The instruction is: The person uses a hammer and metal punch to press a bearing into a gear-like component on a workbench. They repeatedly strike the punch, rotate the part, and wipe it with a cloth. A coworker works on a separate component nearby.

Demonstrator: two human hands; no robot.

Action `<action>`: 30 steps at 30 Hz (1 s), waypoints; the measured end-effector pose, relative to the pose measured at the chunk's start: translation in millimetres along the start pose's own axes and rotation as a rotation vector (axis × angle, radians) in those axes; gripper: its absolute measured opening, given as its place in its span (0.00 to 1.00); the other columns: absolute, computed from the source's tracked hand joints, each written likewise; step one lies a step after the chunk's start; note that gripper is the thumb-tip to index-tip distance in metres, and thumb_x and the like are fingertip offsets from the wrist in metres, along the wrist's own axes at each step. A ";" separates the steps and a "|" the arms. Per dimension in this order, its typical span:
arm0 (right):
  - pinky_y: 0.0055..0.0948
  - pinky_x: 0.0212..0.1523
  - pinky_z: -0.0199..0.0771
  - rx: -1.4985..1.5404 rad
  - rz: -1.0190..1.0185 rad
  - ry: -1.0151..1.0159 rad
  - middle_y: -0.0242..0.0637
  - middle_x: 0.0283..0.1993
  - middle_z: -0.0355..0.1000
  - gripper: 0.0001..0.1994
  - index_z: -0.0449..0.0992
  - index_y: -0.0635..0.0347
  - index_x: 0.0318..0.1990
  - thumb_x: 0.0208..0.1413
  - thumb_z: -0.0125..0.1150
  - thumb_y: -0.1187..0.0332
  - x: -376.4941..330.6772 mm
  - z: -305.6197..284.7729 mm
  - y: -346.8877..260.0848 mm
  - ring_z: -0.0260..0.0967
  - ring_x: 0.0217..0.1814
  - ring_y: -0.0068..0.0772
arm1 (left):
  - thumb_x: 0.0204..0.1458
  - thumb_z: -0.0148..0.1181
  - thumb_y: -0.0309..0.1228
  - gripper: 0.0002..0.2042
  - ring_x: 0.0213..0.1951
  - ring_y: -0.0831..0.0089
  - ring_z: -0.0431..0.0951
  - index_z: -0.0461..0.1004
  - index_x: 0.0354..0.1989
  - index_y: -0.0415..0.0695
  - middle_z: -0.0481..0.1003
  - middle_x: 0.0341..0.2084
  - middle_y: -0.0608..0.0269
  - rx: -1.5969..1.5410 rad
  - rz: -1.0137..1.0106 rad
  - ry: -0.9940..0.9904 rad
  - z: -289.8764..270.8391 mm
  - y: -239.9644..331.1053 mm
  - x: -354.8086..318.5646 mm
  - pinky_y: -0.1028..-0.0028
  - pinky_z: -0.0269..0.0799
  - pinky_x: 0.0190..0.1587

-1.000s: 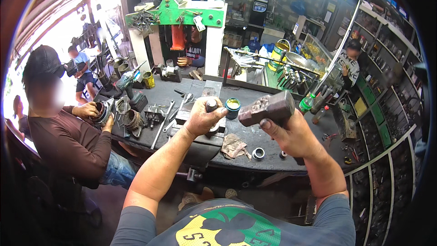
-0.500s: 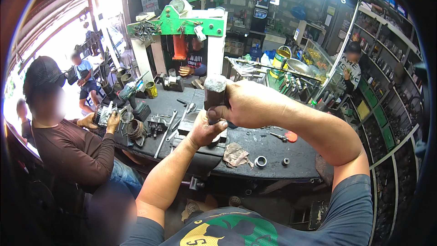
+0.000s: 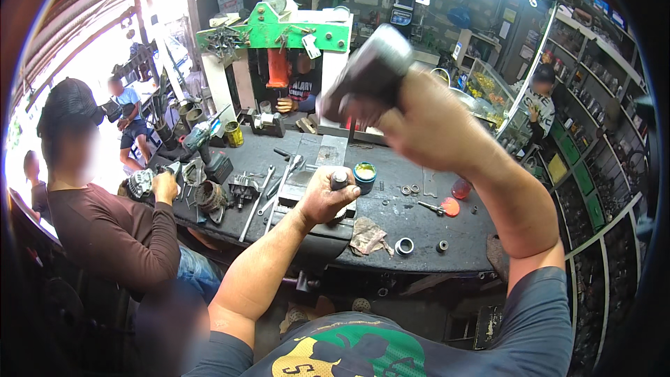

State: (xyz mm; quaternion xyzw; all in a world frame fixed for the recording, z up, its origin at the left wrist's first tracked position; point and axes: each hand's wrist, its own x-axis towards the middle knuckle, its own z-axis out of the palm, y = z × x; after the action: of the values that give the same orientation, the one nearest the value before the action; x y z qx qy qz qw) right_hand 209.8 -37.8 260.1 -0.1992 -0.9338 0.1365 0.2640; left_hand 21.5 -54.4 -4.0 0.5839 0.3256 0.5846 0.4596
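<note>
My right hand (image 3: 429, 122) grips a hammer, raised high above the bench; its heavy head (image 3: 370, 73) is blurred by motion. Lower and to the left, my left hand (image 3: 322, 201) is wrapped round an upright dark metal punch (image 3: 339, 179), whose round top shows above my fingers. Under that hand sits a bench vise (image 3: 296, 185), with the toothed edge of a metal part (image 3: 340, 216) partly showing; the punch's lower end is hidden. A crumpled rag (image 3: 370, 236) lies just right of the vise.
A tub of yellowish grease (image 3: 364, 171) stands beyond my left hand. Wrenches (image 3: 257, 202) lie left of the vise, metal rings (image 3: 404, 246) right. A co-worker (image 3: 105, 216) at left handles a metal part. A green-topped press (image 3: 293, 31) stands behind the bench.
My right hand has lifted the hammer up and to the right, away from the punch. The punch's top and the grease tub now show. My left hand stays at the vise.
</note>
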 end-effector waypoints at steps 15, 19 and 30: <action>0.52 0.57 0.83 -0.059 0.163 -0.371 0.52 0.49 0.86 0.20 0.82 0.55 0.59 0.68 0.72 0.53 -17.0 31.0 13.7 0.85 0.55 0.59 | 0.57 0.70 0.30 0.18 0.46 0.74 0.80 0.82 0.55 0.39 0.83 0.44 0.67 -0.142 -0.107 -0.071 -16.0 0.2 -0.7 0.68 0.77 0.51; 0.55 0.57 0.83 -0.089 0.242 -0.452 0.54 0.49 0.86 0.23 0.80 0.56 0.61 0.66 0.74 0.52 -22.3 29.6 7.2 0.84 0.55 0.63 | 0.58 0.69 0.30 0.18 0.50 0.69 0.81 0.81 0.57 0.38 0.84 0.48 0.62 0.060 -0.007 -0.051 -6.2 9.2 0.4 0.65 0.78 0.57; 0.50 0.46 0.86 -0.094 0.163 -0.207 0.53 0.40 0.86 0.19 0.87 0.56 0.51 0.67 0.71 0.51 -1.5 12.0 19.3 0.86 0.44 0.58 | 0.61 0.73 0.32 0.10 0.26 0.83 0.68 0.77 0.33 0.44 0.71 0.22 0.77 -0.152 -0.096 -0.042 -9.9 -0.7 -4.4 0.74 0.64 0.30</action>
State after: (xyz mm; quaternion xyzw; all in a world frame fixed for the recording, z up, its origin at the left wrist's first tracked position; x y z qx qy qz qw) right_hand 210.2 -23.3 242.6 -0.2713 -0.9422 0.1332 0.1447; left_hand 11.4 -56.7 -7.3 0.5432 0.2981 0.5726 0.5369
